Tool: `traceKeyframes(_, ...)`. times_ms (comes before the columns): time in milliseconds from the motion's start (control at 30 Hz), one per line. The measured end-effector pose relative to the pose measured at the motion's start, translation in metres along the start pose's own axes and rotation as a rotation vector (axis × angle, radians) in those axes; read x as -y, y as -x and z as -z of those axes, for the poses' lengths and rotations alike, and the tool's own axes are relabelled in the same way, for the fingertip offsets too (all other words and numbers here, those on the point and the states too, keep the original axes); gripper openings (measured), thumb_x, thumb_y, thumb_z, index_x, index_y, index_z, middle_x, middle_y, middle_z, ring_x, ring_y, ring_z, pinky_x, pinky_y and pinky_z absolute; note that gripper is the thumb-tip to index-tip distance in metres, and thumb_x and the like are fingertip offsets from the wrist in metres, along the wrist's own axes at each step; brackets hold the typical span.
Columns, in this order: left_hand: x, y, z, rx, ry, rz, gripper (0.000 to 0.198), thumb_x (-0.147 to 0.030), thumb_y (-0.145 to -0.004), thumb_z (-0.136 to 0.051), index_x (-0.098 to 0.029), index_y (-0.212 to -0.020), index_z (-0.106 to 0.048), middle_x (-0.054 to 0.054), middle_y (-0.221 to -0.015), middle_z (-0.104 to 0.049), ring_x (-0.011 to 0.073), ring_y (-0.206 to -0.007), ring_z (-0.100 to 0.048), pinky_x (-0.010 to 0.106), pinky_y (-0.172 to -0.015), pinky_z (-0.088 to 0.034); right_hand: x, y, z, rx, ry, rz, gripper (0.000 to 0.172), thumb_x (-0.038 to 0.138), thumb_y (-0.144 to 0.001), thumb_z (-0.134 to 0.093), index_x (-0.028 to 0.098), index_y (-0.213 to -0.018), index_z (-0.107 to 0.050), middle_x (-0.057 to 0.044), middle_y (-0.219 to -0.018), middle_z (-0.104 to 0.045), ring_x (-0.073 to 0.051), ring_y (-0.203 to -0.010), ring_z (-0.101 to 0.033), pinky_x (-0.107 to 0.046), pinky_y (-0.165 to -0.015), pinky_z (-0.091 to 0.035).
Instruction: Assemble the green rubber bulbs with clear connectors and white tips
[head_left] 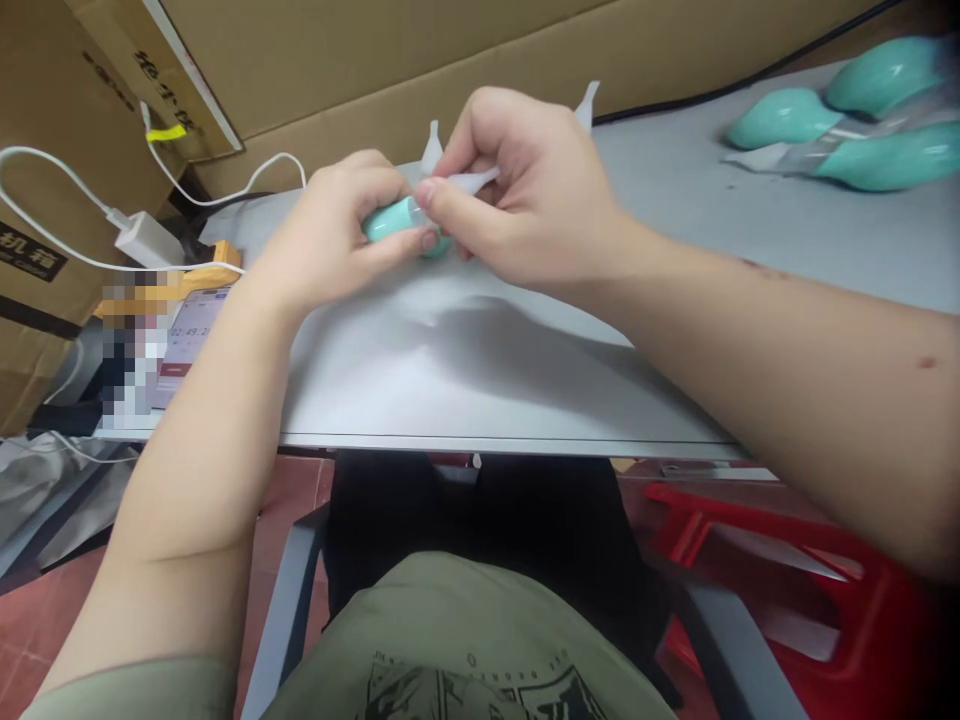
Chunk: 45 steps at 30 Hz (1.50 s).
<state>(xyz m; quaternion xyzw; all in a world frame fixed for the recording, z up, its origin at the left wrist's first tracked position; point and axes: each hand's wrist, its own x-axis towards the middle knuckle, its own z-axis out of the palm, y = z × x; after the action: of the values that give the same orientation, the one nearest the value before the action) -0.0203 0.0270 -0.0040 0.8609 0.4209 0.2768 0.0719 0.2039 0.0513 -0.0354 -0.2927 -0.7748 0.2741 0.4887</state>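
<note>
My left hand [349,220] is closed around a teal bulb syringe [390,218], most of it covered by the fingers. Right beside it, my right hand [525,185] pinches a white pointed nozzle [472,181] at the bulb's clear collar; I cannot tell whether the two are joined. Behind the hands a second white nozzle tip [433,148] points upward. Another white tip [588,105] shows past the right hand's knuckles, its lower part hidden.
Several teal bulb syringes [892,155] with clear necks lie at the table's [525,400] far right. A phone [187,335], a white charger [150,240] and white cables are at the left. Cardboard [390,60] walls the back. A red stool [862,620] stands below right.
</note>
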Motion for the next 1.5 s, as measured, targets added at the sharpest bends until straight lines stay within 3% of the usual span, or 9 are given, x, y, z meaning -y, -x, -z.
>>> traceKeyframes(133,-0.004,0.002,-0.002,0.137,0.127,0.014,0.031,-0.052,-0.109,-0.075,-0.026,-0.120,-0.087,0.005,-0.118,-0.089,0.0319,-0.110,-0.077,0.050,-0.106,-0.061,-0.007,0.003,0.005,0.100,-0.123,-0.064,0.031,0.007,-0.110,-0.076,0.023,-0.091,-0.057,0.003,-0.073,-0.067,-0.010,-0.060,-0.061,-0.027,-0.052,-0.043)
traceKeyframes(267,-0.005,0.002,-0.006,0.151,0.186,-0.011,0.020,-0.044,-0.112,-0.076,-0.027,-0.116,-0.086,0.002,-0.122,-0.090,0.0303,-0.118,-0.080,0.046,-0.111,-0.059,-0.006,0.005,0.006,0.196,-0.308,-0.143,0.032,0.014,-0.114,-0.077,0.023,-0.092,-0.056,0.003,-0.079,-0.074,-0.008,-0.058,-0.064,-0.024,-0.051,-0.048)
traceKeyframes(567,0.004,-0.002,-0.008,0.210,0.464,-0.053,0.042,-0.070,-0.108,-0.086,-0.028,-0.113,-0.085,0.003,-0.122,-0.089,0.0268,-0.103,-0.072,0.040,-0.080,-0.057,-0.006,0.006,0.005,0.168,-0.533,-0.242,0.037,0.027,-0.117,-0.077,0.022,-0.089,-0.054,0.002,-0.072,-0.070,-0.009,-0.057,-0.063,-0.022,-0.049,-0.045)
traceKeyframes(700,0.009,-0.003,-0.011,0.196,0.512,-0.034,0.038,-0.065,-0.105,-0.092,-0.028,-0.108,-0.084,0.003,-0.107,-0.086,0.0242,-0.088,-0.068,0.041,-0.078,-0.055,-0.011,0.007,0.004,0.189,-0.609,-0.238,0.046,0.041,-0.112,-0.087,0.023,-0.090,-0.052,0.002,-0.074,-0.072,-0.009,-0.057,-0.064,-0.022,-0.048,-0.044)
traceKeyframes(833,0.006,-0.003,-0.013,0.204,0.556,-0.008,0.044,-0.071,-0.104,-0.092,-0.027,-0.102,-0.083,0.005,-0.111,-0.086,0.0266,-0.095,-0.073,0.042,-0.078,-0.057,-0.013,0.007,0.002,0.196,-0.650,-0.226,0.049,0.044,-0.110,-0.088,0.023,-0.087,-0.050,0.003,-0.072,-0.072,-0.009,-0.056,-0.061,-0.022,-0.047,-0.043)
traceKeyframes(933,0.003,-0.002,-0.012,0.206,0.595,-0.014,0.051,-0.076,-0.103,-0.090,-0.026,-0.099,-0.081,0.007,-0.112,-0.087,0.0273,-0.099,-0.075,0.040,-0.079,-0.058,-0.009,0.007,0.002,0.187,-0.662,-0.261,0.043,0.037,-0.113,-0.082,0.023,-0.087,-0.050,0.003,-0.071,-0.071,-0.010,-0.056,-0.060,-0.023,-0.047,-0.042)
traceKeyframes(1100,0.001,-0.001,-0.005,0.113,0.608,0.013,0.053,-0.074,-0.106,-0.088,-0.023,-0.096,-0.073,0.004,-0.095,-0.078,0.0190,-0.081,-0.065,0.039,-0.080,-0.053,0.002,0.006,0.007,0.085,-0.687,-0.245,0.028,0.030,-0.120,-0.063,0.024,-0.094,-0.055,0.004,-0.072,-0.071,-0.010,-0.049,-0.055,-0.026,-0.047,-0.043)
traceKeyframes(1333,0.015,-0.001,-0.005,-0.023,0.271,0.041,0.027,-0.051,-0.092,-0.096,-0.026,-0.103,-0.092,0.008,-0.103,-0.074,0.0258,-0.096,-0.062,0.042,-0.088,-0.050,-0.004,0.007,0.001,0.075,-0.591,-0.189,0.047,0.035,-0.093,-0.099,0.023,-0.079,-0.057,0.008,-0.058,-0.053,-0.007,-0.044,-0.035,-0.029,-0.041,-0.022)
traceKeyframes(1500,0.027,-0.003,-0.008,0.000,0.183,0.130,0.046,-0.072,-0.085,-0.099,-0.030,-0.101,-0.094,0.004,-0.093,-0.070,0.0222,-0.081,-0.054,0.046,-0.084,-0.050,-0.001,0.011,0.004,0.070,-0.492,-0.218,0.049,0.037,-0.081,-0.112,0.024,-0.083,-0.065,0.005,-0.062,-0.059,-0.009,-0.051,-0.040,-0.035,-0.045,-0.018)
